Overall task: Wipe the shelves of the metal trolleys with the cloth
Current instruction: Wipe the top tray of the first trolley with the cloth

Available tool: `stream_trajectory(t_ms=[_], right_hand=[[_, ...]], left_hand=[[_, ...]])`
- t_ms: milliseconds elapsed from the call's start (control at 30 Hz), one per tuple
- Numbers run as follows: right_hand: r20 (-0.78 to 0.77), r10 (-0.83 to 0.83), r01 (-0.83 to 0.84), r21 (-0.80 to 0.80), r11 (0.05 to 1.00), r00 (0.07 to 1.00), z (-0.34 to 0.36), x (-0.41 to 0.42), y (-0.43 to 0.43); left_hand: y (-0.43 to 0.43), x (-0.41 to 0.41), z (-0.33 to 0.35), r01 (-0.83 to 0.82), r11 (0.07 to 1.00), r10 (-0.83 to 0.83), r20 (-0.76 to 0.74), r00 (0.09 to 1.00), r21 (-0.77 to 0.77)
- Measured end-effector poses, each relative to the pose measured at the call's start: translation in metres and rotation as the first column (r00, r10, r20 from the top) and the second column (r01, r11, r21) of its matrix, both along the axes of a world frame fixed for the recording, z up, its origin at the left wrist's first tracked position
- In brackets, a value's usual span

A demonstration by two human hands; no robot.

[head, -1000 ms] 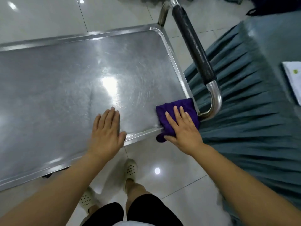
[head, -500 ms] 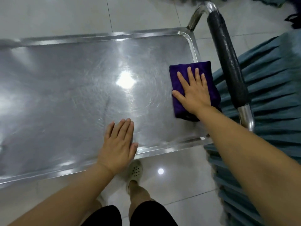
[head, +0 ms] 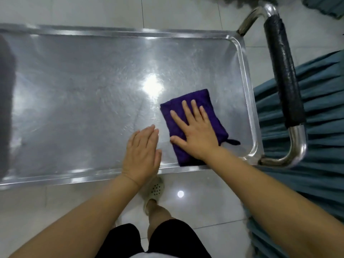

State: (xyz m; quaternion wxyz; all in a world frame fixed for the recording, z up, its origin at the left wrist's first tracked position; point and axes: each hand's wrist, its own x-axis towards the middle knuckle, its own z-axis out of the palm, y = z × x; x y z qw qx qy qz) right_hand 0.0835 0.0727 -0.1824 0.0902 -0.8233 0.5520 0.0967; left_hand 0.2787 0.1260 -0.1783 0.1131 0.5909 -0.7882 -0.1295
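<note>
On the rimmed top shelf [head: 74, 90] of the metal trolley: one folded purple cloth [head: 211, 108], toward the right end, its lower corner touching the near rim. Two hands on the shelf: right hand [head: 195, 135] flat on the cloth, fingers straight, spread, pressing; left hand [head: 142, 155] flat on the steel just beside it, fingers straight, together. Open steel leftward and toward the far rim. One black-wrapped handle [head: 283, 71] beyond the right rim, with teal pleated fabric [head: 322, 112] behind it.

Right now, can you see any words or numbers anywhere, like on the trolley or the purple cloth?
None. No words, numbers or labels show on the metal shelf, the purple cloth, the black handle grip or the teal fabric.
</note>
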Motion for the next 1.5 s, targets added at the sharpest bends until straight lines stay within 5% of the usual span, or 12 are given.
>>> stream_trajectory(t_ms=[133, 267, 400, 733, 900, 1067, 1300, 1400, 1500], right_hand=[[0.046, 0.207, -0.206, -0.028, 0.978, 0.977, -0.005, 0.024, 0.014], [0.037, 0.373, -0.371, -0.049, 0.927, 0.927, -0.008, 0.006, -0.031], [-0.001, 0.221, -0.22, -0.044, 0.974, 0.975, -0.004, -0.014, -0.102], [-0.064, -0.312, 0.311, -0.032, 0.95, 0.948, 0.004, -0.011, -0.186], [-0.065, -0.131, 0.129, -0.038, 0.991, 0.989, 0.002, 0.056, -0.137], [-0.045, 0.093, -0.094, -0.014, 0.995, 0.995, 0.001, 0.141, -0.078], [0.041, 0.438, -0.434, -0.074, 0.898, 0.898, -0.011, 0.234, -0.03], [0.046, 0.464, -0.46, -0.085, 0.884, 0.884, -0.013, 0.226, -0.052], [0.032, 0.32, -0.317, -0.078, 0.945, 0.947, -0.01, 0.205, -0.09]], left_hand=[[-0.007, 0.026, 0.014, -0.213, 0.977, 0.212, -0.041, 0.976, 0.0], [-0.017, 0.078, 0.008, -0.233, 0.971, 0.222, 0.163, 0.961, 0.057], [-0.018, 0.111, -0.004, -0.156, 0.984, 0.124, 0.3, 0.946, 0.084], [-0.017, 0.114, -0.008, -0.122, 0.992, 0.113, 0.264, 0.958, 0.019], [-0.017, 0.12, -0.007, -0.126, 0.991, 0.114, 0.206, 0.972, 0.048], [-0.01, 0.15, 0.008, -0.348, 0.937, 0.347, 0.036, 0.937, 0.038], [-0.014, 0.248, 0.01, -0.444, 0.896, 0.44, 0.092, 0.893, 0.022], [-0.011, 0.259, 0.002, -0.412, 0.909, 0.402, 0.133, 0.906, 0.062], [-0.008, 0.263, -0.007, -0.384, 0.92, 0.367, 0.174, 0.914, 0.078]])
